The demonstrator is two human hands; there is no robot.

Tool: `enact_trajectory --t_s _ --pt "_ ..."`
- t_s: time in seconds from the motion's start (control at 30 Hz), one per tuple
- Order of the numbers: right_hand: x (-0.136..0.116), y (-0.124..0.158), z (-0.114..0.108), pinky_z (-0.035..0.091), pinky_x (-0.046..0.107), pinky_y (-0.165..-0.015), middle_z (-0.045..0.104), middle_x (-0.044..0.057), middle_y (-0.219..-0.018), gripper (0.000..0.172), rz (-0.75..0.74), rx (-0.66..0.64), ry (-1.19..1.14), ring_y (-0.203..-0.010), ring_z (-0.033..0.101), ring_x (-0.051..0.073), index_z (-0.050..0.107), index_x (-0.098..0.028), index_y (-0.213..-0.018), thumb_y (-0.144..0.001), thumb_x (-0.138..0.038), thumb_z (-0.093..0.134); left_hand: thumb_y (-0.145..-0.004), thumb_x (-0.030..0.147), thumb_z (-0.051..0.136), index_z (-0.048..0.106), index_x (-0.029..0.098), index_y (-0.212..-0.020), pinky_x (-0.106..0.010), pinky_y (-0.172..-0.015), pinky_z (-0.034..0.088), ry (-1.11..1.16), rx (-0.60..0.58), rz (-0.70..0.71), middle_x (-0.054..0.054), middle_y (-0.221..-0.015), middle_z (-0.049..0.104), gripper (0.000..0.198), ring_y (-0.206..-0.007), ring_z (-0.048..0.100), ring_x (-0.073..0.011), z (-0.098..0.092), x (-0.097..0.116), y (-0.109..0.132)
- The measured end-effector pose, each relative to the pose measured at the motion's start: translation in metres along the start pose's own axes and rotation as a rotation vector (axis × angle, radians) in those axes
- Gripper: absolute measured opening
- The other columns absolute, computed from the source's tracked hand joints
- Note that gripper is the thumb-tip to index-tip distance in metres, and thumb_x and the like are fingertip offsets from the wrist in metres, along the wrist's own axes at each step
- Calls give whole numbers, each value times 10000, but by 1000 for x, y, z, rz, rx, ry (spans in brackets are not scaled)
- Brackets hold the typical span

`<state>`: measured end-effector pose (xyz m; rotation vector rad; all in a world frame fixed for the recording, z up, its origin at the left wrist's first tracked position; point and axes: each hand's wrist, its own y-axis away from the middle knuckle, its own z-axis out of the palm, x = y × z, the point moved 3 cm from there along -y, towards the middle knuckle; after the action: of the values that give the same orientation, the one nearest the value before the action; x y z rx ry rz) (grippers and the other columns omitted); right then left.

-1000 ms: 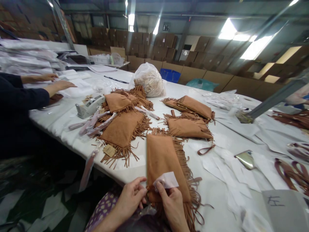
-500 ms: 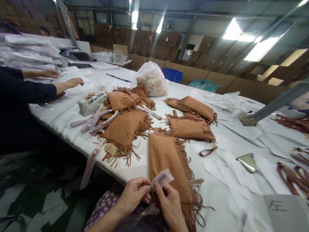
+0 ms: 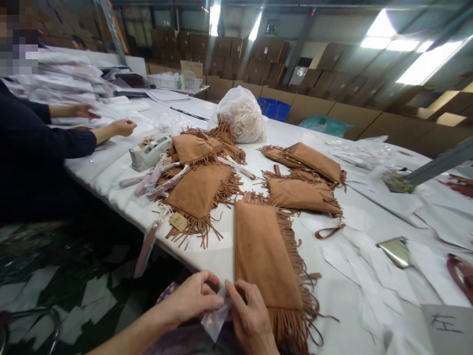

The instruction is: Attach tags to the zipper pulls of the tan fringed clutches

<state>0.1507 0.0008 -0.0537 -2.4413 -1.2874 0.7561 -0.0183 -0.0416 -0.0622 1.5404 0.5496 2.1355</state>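
At the table's near edge, my left hand (image 3: 197, 295) and my right hand (image 3: 251, 313) pinch a small translucent plastic sleeve (image 3: 215, 323) between their fingertips. Its lower corner hangs down over my lap. What may be inside the sleeve cannot be made out. Just beyond my right hand lies a tan fringed pouch (image 3: 264, 251), flat on the white table (image 3: 207, 254). Another fringed pouch (image 3: 199, 190) rests to the left, with a paper tag (image 3: 178, 221) and a wrapped strap (image 3: 148, 246) hanging over the edge.
More fringed pouches (image 3: 301, 195) lie right of centre. A tape dispenser (image 3: 151, 154) and a stuffed clear bag (image 3: 242, 116) stand farther back. A metal post (image 3: 439, 158) rises at the right. A co-worker's hands (image 3: 123, 128) handle white sheets at the left.
The plastic sleeve has swung from pointing up and right to hanging downward between my hands. My view has shifted slightly left. The co-worker's hands have moved a little.
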Motion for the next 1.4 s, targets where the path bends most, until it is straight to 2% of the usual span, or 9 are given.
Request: enact_trajectory --t_s 0.13,0.23,0.33,0.47,0.63,0.83,1.07,1.2,1.4 --pt "9 1 -6 501 453 -831 519 156 -1185 567 129 8 95 -1058 509 297 468 -176 -1317 -765 -151 590 -630 198 654 621 110 -817 -217 -512 331 -233 0 25 11 -618 618 209 -536 516 -122 -1 0 -1" --pt "10 0 -7 513 451 -797 543 142 -1134 503 141 -11 99 -1001 534 285 520 -184 -1248 -753 -161 607 -683 183 575 644 137 -726 -240 -580 351 -553 146 202 1 -658 634 94 -622 551 -152 -7 16 6" --pt "9 -1 -4 531 397 -745 579 118 -1028 439 118 22 35 -898 563 234 534 -180 -1215 -781 -115 557 -773 217 530 618 173 -723 -234 -621 356 -764 243 351 16 -673 640 111 -665 574 -152 -5 33 13" --pt "10 0 0 544 365 -724 611 100 -975 397 100 107 -24 -858 587 214 553 -193 -1177 -792 -96 545 -807 214 505 561 181 -709 -216 -569 333 -804 162 346 29 -630 608 118 -615 563 -133 6 34 8" --pt "12 2 -3 556 354 -783 646 103 -1020 475 125 147 -106 -911 614 215 503 -179 -1246 -783 -94 564 -881 224 431 510 196 -773 -231 -608 356 -878 215 378 9 -678 603 136 -657 585 -152 12 32 -3" --pt "14 6 -3 567 344 -753 660 107 -1009 598 120 201 -137 -877 641 210 389 -174 -1363 -792 -97 553 -874 102 328 528 183 -923 -308 -673 383 -1328 209 444 -97 -822 658 221 -781 621 -243 34 40 -2" --pt "13 8 -4 570 328 -725 656 100 -950 612 127 194 -155 -835 647 204 355 -166 -1385 -807 -125 553 -721 239 573 614 162 -891 -233 -571 385 -915 60 258 -18 -740 680 191 -695 624 -183 26 47 -12" --pt "14 10 -3 565 319 -735 654 85 -942 615 142 185 -159 -829 648 198 351 -174 -1388 -811 -136 559 -698 239 530 671 151 -767 -240 -568 358 -1001 81 243 -31 -727 693 180 -709 621 -192 23 50 -16" --pt "14 12 -1 561 329 -738 653 95 -978 622 148 156 -151 -849 648 207 319 -178 -1400 -819 -144 537 -710 191 505 646 177 -664 -267 -520 263 -1255 113 298 -55 -654 670 149 -612 584 -190 43 59 -17"
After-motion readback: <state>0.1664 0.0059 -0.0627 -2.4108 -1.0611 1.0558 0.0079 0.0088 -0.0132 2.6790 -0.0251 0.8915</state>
